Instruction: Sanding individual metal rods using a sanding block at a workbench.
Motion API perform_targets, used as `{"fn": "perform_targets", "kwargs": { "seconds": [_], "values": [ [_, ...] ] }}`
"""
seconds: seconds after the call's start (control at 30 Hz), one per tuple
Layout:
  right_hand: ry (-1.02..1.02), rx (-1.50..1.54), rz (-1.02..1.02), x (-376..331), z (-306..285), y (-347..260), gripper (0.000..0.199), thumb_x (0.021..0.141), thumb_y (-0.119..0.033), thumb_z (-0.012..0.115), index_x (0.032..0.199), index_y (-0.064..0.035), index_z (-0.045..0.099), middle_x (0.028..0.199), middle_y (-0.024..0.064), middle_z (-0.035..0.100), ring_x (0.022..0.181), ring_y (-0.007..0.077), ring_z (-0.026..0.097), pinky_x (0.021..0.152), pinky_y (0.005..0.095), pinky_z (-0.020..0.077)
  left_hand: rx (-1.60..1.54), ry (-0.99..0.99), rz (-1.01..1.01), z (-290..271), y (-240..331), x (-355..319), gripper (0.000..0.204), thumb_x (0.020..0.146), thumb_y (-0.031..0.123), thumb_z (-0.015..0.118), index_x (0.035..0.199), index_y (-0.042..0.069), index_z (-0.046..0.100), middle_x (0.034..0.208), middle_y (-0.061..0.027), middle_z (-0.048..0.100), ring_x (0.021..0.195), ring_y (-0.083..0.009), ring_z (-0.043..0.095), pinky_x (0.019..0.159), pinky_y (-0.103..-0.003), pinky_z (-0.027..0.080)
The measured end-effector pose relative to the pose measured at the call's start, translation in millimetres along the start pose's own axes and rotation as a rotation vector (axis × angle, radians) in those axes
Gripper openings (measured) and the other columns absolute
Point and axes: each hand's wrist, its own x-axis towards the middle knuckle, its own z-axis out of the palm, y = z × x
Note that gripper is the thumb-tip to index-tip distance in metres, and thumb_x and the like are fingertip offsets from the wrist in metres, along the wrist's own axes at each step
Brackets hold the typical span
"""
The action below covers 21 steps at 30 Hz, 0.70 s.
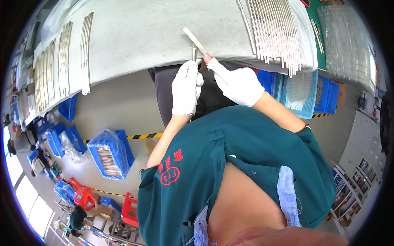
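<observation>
My left hand (186, 90), in a white glove, is closed on a thin metal rod (194, 52) whose end sticks up past the fingers at the table's near edge. My right hand (239, 84), also gloved, grips a flat whitish strip (194, 39) that slants up and left over the cloth. One bare fingertip shows at the strip's lower end. The strip crosses close to the rod; whether they touch I cannot tell. A row of slim metal rods (273, 33) lies on the right of the white-covered table (143, 37). More bundles of rods (64, 57) lie at its left.
Blue bins (326, 96) and a light-blue tray (301, 92) stand below the table at right. Clear plastic sheeting (347, 45) lies beyond the rods. On the floor at left sits a blue crate (110, 155) wrapped in plastic, near red stools (129, 209).
</observation>
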Motion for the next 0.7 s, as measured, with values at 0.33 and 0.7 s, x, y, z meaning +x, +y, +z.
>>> {"fn": "perform_targets", "kwargs": {
  "seconds": [0.33,0.7],
  "values": [
    [-0.073,0.1,0.087,5,-4,-1,0.063,0.087,-0.016,0.051,0.143,-0.015,0.025,0.057,0.007,0.056,0.038,0.0209,0.05,0.038,0.0316,0.0411,-0.055,0.029,-0.002,4,-3,-1,0.023,0.094,0.023,0.048,0.106,0.005,0.057,0.063,0.0035,0.048,0.044,-0.0009,0.032,0.039,-0.018,0.023],
    [0.03,0.12,0.094,8,4,-2,0.046,0.08,-0.007,0.055,0.124,0.003,0.049,0.131,0.0088,0.049,0.039,0.0229,0.05,0.04,0.0327,0.0432,-0.043,0.022,0.004,2,-9,-3,0.025,0.095,0.024,0.046,0.11,0.005,0.054,0.06,0.003,0.046,0.04,-0.0026,0.031,0.036,-0.019,0.022]
  ]
}}
